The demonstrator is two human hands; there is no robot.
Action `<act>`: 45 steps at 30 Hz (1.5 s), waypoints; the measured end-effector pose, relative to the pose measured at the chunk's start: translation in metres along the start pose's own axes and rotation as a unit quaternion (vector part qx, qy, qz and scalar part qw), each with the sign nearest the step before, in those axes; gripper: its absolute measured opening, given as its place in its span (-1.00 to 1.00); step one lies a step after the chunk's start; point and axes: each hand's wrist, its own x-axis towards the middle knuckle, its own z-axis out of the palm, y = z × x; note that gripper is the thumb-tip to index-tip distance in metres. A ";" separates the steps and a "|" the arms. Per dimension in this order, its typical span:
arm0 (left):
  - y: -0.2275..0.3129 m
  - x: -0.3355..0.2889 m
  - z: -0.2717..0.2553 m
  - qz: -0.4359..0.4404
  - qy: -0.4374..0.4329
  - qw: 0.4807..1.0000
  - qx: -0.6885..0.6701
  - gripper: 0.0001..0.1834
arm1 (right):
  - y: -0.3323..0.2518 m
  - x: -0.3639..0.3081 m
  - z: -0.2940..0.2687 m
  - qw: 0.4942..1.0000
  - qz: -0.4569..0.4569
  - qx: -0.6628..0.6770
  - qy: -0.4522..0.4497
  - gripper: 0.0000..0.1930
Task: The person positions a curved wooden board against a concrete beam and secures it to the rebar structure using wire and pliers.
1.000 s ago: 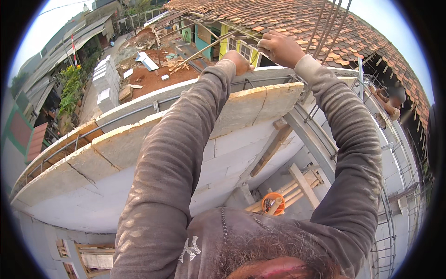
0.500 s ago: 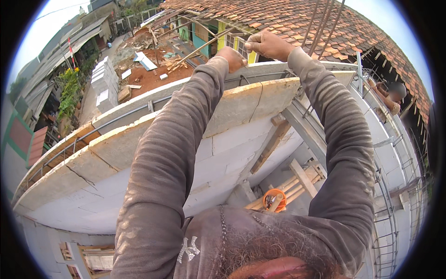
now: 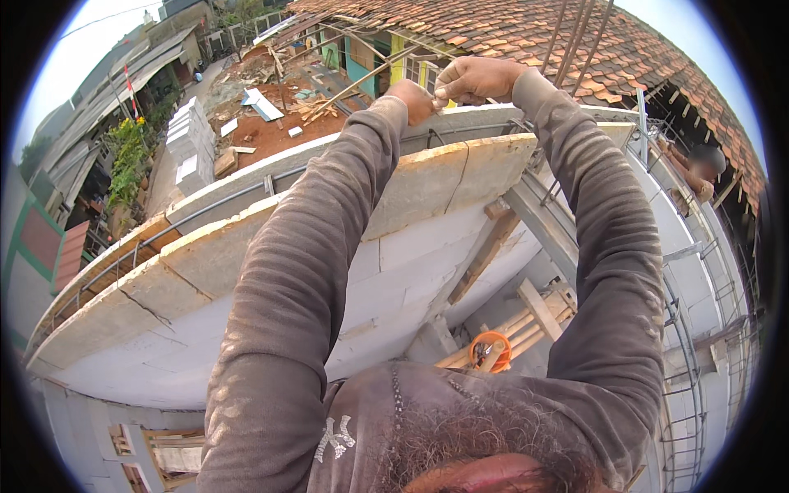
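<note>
Both my arms, in dusty dark sleeves, stretch out over the top of a block wall. My left hand point(image 3: 413, 102) is closed, its fingertips pinched. Against them rest the curled fingers of my right hand point(image 3: 479, 80), which is closed too. Whatever lies between the fingertips is too small to make out. Below the hands run a near form board point(image 3: 456, 164), cracked and yellowish along its edge, and a far form board point(image 3: 468, 120). Steel reinforcing bars point(image 3: 222, 195) lie in the gap between them.
An orange bucket point(image 3: 491, 352) stands among wooden planks below. Upright rebar point(image 3: 567, 45) rises beyond my right hand, before a tiled roof point(image 3: 509, 29). At right, another person point(image 3: 682, 168) is beside a rebar cage point(image 3: 686, 378). White blocks point(image 3: 191, 148) are stacked at left.
My right fingertips have come down to meet the left ones, closing the small gap between the hands. The view has shifted slightly.
</note>
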 end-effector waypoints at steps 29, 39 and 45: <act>0.040 -0.031 -0.024 -0.216 0.048 0.967 -0.125 -0.45 | -0.021 0.042 0.037 0.830 0.137 -0.513 0.172 -0.65; 0.021 0.005 0.003 -0.192 0.025 0.981 -0.020 -0.55 | -0.006 0.018 0.006 0.982 -0.027 -0.176 0.056 -0.72; 0.004 0.007 0.003 -0.039 0.013 0.997 0.063 -0.55 | 0.047 0.086 0.006 0.958 -0.168 -0.149 0.180 -0.58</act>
